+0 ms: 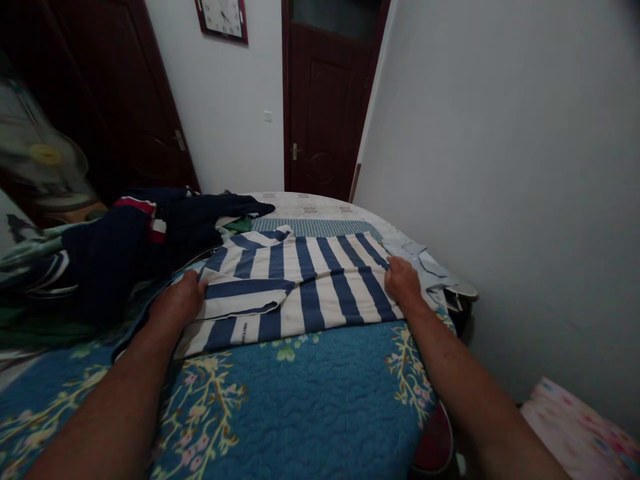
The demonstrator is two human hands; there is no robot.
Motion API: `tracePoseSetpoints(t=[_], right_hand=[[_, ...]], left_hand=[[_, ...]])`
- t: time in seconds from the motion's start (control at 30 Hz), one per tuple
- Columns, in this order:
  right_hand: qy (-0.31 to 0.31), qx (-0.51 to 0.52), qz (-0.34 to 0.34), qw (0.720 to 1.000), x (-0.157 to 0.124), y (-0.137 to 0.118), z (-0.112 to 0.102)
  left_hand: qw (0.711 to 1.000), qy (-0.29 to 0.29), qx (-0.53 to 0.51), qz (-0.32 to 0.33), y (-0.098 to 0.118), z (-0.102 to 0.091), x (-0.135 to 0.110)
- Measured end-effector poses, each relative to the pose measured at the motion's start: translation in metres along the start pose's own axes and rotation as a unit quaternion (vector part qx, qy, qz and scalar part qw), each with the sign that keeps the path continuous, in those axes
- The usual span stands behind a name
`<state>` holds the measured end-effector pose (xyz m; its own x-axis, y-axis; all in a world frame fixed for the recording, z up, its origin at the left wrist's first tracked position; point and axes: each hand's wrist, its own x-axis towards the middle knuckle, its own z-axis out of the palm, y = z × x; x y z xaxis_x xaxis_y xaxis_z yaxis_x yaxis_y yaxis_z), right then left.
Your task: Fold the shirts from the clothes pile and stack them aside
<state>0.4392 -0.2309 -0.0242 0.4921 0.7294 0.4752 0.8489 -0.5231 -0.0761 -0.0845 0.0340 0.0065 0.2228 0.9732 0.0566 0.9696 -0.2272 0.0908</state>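
Blue-and-white striped shirt point(300, 280) is held on the bed point(310, 400) by left hand point(177, 300) and right hand point(403, 280); fingers curled, grip unclear.

The left forearm point(115, 400) and right forearm point(460, 380) reach forward, bare, the 2 angling slightly inward. The left hand point(177, 297) lies knuckles up, its fingers curled closed in a pinch at its far right edge. The right hand point(403, 281) is palm down, fingers bent closed at its far left edge, wrist straight behind the grip.
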Motion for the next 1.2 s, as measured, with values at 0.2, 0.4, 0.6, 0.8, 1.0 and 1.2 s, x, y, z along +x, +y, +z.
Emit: tracePoseSetpoints(t=[0.2,0.4,0.6,0.8,1.0,1.2], right_hand=[[-0.034,0.001,0.073,0.997,0.001,0.007,-0.005],[0.010,0.009,0.090,0.996,0.011,0.032,-0.004],[-0.063,-0.020,-0.013,0.998,0.033,0.026,-0.004],[-0.131,-0.082,-0.024,0.988,0.044,0.019,-0.005],[-0.137,-0.101,-0.026,0.985,0.040,0.023,-0.009],[-0.067,-0.119,0.000,0.991,0.043,0.023,-0.005]], left_hand=[[0.999,-0.041,-0.007,-0.024,-0.008,0.007,0.015],[0.997,-0.046,-0.040,-0.037,-0.016,0.007,0.021],[0.999,-0.014,-0.040,-0.002,-0.016,0.011,0.016],[0.999,-0.019,-0.025,-0.021,-0.010,0.004,0.009],[0.999,-0.017,-0.038,-0.002,-0.012,0.000,0.006],[0.999,0.001,-0.038,-0.007,-0.011,-0.006,0.002]])
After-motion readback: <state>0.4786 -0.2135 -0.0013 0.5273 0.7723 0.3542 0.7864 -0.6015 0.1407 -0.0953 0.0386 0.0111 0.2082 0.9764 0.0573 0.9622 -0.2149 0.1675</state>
